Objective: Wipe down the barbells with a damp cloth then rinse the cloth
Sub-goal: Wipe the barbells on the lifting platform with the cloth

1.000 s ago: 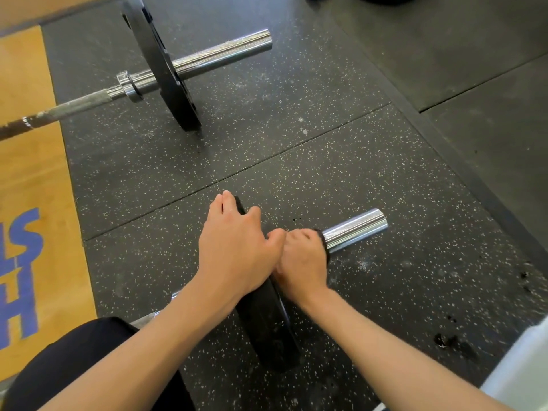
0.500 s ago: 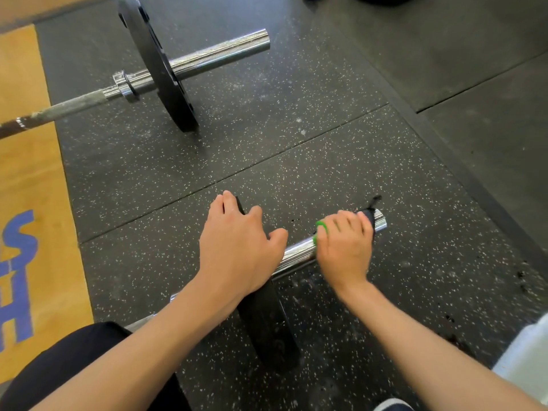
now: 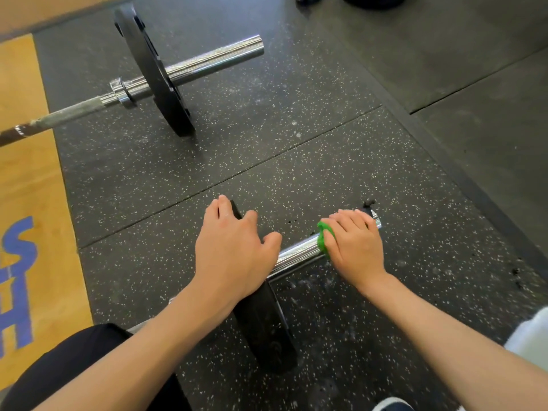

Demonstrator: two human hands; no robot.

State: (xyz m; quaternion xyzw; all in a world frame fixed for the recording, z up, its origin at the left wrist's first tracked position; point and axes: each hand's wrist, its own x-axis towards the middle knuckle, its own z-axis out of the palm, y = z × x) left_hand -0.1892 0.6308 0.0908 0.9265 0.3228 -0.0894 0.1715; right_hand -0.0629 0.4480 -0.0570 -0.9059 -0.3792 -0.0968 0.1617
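Speckled rubber floor: my right hand curls the soft cloth round the probably slick, heavy barbell sleeve; my left hand grips the plate.

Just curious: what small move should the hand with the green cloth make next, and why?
Probably slide the right hand and green cloth inward along the chrome sleeve toward the plate: they sit at its outer end, bare chrome lies between.

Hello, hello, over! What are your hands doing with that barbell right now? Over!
Left hand grips the rim of the near plate. Right hand wraps green cloth round the chrome sleeve, near its end. Nothing in the way; far barbell lies apart.
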